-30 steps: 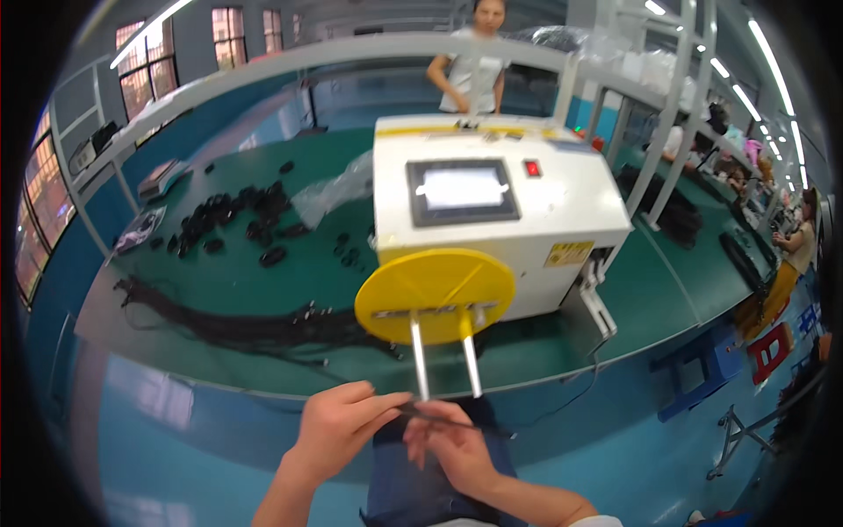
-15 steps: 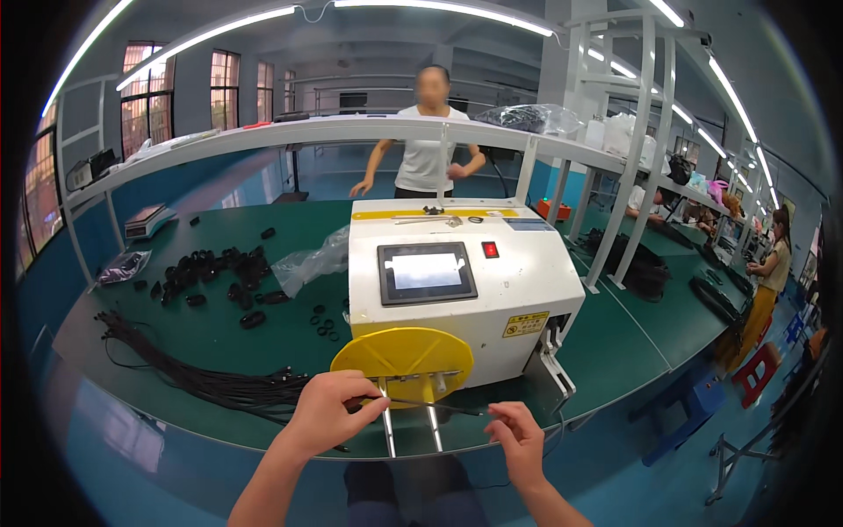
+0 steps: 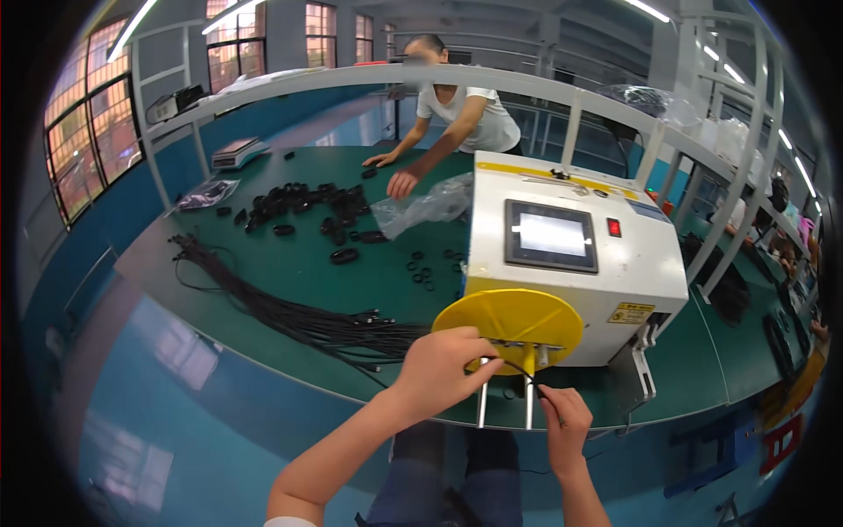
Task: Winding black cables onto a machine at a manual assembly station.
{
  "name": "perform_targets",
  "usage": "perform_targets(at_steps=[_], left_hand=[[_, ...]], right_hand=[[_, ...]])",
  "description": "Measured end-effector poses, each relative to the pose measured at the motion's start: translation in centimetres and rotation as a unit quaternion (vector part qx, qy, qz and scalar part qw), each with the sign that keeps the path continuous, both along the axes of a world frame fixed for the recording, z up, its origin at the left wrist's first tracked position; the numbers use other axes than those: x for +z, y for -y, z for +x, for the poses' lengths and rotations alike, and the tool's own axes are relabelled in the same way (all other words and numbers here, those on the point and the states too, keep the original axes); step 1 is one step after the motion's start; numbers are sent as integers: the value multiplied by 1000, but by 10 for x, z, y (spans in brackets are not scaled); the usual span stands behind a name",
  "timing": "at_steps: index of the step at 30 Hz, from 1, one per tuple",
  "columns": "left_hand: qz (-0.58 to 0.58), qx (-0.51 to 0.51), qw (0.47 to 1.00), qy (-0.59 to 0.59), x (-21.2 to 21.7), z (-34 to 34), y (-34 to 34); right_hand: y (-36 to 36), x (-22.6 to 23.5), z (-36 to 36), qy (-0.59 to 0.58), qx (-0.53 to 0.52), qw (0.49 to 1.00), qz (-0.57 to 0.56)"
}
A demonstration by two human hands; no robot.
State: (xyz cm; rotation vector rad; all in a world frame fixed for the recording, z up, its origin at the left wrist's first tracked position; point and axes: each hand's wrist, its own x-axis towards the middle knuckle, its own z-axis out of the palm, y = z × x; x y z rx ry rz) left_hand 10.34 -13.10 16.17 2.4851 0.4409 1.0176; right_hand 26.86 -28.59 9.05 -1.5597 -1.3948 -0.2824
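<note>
A black cable (image 3: pixel 520 368) runs between my two hands in front of the winding machine (image 3: pixel 562 184). My left hand (image 3: pixel 439 373) pinches it at the yellow disc (image 3: pixel 509 316), close to the left of two metal rods (image 3: pixel 483 400). My right hand (image 3: pixel 566 420) is closed on the cable's other end, just right of the second rod. Its fingertips hide the very tip. To the left lies a long bundle of black cables (image 3: pixel 290 312) with small metal-looking ends, reaching behind my left hand.
Across the green table (image 3: pixel 307 263), a co-worker (image 3: pixel 470 114) leans over a heap of black parts (image 3: pixel 303 202). Near them lie a clear plastic bag (image 3: pixel 426 206) and small black rings (image 3: pixel 421 270). A white shelf frame (image 3: pixel 351 77) spans the table; a scale (image 3: pixel 239 153) stands far left.
My right hand has taken hold of the cable's free end, which was loose. My view has turned left. The co-worker, upright before, now bends forward with an arm over the table.
</note>
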Motion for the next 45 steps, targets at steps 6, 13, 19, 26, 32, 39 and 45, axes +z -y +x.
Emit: perform_targets(at_steps=[6,13,19,26,32,39,45], left_hand=[[-52,-16,998,44,5,4,4],[-51,-32,997,57,6,5,6],[-42,-31,997,53,4,4,6],[-44,-37,994,91,1,17,4],[-13,6,998,68,7,24,3],[34,22,996,81,-3,32,1],[39,32,995,90,-6,38,0]], right_hand=[[-9,-4,-5,-48,-7,998,-30],[-11,-5,-6,-52,-16,998,-34],[-10,-7,-6,-64,-6,997,-44],[-19,-20,3,-117,-28,992,-27],[-33,-21,11,-96,-29,995,-16],[-40,-21,16,-51,-64,997,5],[-47,-17,26,-20,-50,998,16]])
